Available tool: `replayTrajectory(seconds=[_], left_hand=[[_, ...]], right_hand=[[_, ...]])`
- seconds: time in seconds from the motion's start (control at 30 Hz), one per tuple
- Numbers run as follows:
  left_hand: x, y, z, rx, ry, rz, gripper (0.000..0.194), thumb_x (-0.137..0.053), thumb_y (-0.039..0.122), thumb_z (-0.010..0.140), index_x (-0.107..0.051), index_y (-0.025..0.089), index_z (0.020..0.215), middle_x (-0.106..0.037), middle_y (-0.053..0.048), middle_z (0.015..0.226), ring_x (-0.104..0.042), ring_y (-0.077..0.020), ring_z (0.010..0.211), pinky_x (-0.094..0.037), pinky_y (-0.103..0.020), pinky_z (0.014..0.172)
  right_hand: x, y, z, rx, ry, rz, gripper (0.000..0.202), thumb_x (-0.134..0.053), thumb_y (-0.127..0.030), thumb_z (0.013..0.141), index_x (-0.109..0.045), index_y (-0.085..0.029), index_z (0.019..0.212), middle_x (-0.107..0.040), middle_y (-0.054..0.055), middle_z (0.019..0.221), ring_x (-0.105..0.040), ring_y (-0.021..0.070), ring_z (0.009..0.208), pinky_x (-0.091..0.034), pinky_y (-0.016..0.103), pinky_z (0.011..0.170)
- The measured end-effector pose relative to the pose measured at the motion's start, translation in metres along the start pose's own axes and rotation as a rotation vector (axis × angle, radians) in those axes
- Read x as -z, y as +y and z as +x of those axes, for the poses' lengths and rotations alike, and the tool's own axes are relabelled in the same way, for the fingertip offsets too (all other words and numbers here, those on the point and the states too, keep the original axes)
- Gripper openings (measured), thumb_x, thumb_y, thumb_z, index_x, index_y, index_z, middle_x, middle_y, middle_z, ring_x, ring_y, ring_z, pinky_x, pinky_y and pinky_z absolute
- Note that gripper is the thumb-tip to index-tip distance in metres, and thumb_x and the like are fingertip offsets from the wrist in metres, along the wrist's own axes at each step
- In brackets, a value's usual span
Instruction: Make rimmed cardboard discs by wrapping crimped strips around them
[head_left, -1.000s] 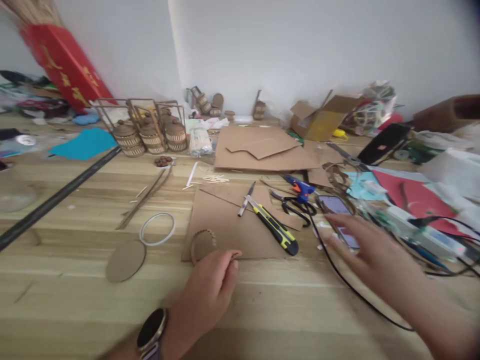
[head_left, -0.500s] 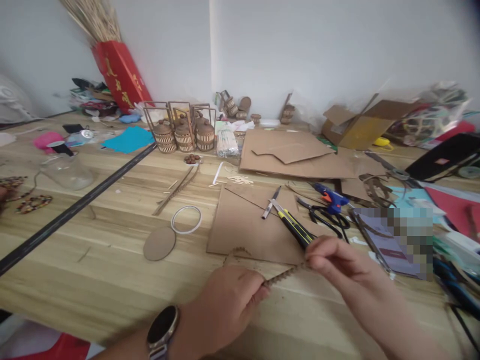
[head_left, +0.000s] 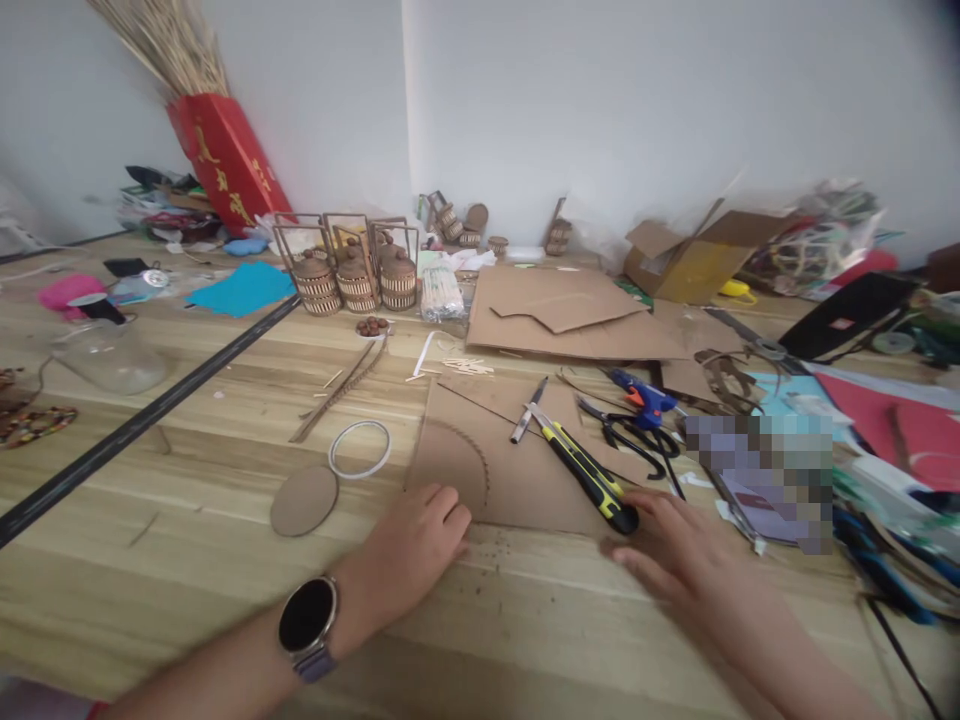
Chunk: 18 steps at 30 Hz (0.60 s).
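Note:
My left hand [head_left: 424, 535] rests at the front edge of a cardboard sheet [head_left: 525, 485], fingers curled together and their tips hidden. Beside it, a thin brown strip with a notched edge [head_left: 480, 460] curves over the cardboard; whether its end reaches into my fingers I cannot tell. My right hand [head_left: 667, 545] is open, thumb apart from the fingers, by the handle of a yellow and black utility knife [head_left: 589, 475]. A marker pen [head_left: 529, 410] lies by the blade. Dark crumbs are scattered on the wood between my hands.
A cardboard disc [head_left: 304, 501] and a white ring [head_left: 360, 449] lie left of the sheet. Black scissors [head_left: 634, 440] and a blue glue gun [head_left: 641, 395] are to the right. Small lidded baskets [head_left: 356, 280] stand at the back, near stacked cardboard [head_left: 555, 335].
The notched strip was stretched between both hands; now it lies curved over the cardboard. My right hand has let go of it and opened beside the knife. My left hand has moved left.

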<state>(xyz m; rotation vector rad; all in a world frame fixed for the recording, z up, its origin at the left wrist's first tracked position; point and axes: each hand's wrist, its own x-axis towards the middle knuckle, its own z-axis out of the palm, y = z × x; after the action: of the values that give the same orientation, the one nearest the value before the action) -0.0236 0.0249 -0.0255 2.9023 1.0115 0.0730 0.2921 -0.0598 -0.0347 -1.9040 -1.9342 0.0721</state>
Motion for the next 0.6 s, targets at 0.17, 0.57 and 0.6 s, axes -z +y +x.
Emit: replayTrajectory(seconds=[0.17,0.57,0.6], left_hand=[[-0.001,-0.013,0.011,0.003,0.023,0.035,0.012,-0.057,0.020,0.095,-0.058,0.016,0.084,-0.059,-0.005,0.090,-0.058,-0.0218,0.084,-0.046,-0.033,0.070],[0.012,-0.021,0.043,0.034,0.044,0.078,0.013,-0.053,0.018,0.097,-0.059,0.015,0.086,-0.060,-0.005,0.090,-0.059,-0.0205,0.082,-0.045,-0.031,0.068],[0.012,-0.022,0.046,0.041,0.046,0.081,0.013,-0.053,0.018,0.097,-0.060,0.015,0.086,-0.060,-0.005,0.090,-0.059,-0.0208,0.082,-0.046,-0.031,0.068]], right_hand=[[-0.008,0.000,0.009,0.056,-0.048,-0.195,0.026,-0.055,-0.041,0.086,-0.062,-0.020,0.101,-0.072,0.011,0.099,-0.070,0.0300,0.087,-0.055,0.044,0.073],[-0.009,0.005,0.050,0.027,-0.060,-0.307,0.025,-0.050,-0.038,0.091,-0.064,-0.019,0.101,-0.073,0.010,0.097,-0.070,0.0275,0.085,-0.051,0.037,0.070],[-0.010,0.006,0.053,0.024,-0.053,-0.315,0.026,-0.050,-0.038,0.091,-0.064,-0.019,0.100,-0.073,0.010,0.096,-0.070,0.0272,0.083,-0.050,0.037,0.068]])
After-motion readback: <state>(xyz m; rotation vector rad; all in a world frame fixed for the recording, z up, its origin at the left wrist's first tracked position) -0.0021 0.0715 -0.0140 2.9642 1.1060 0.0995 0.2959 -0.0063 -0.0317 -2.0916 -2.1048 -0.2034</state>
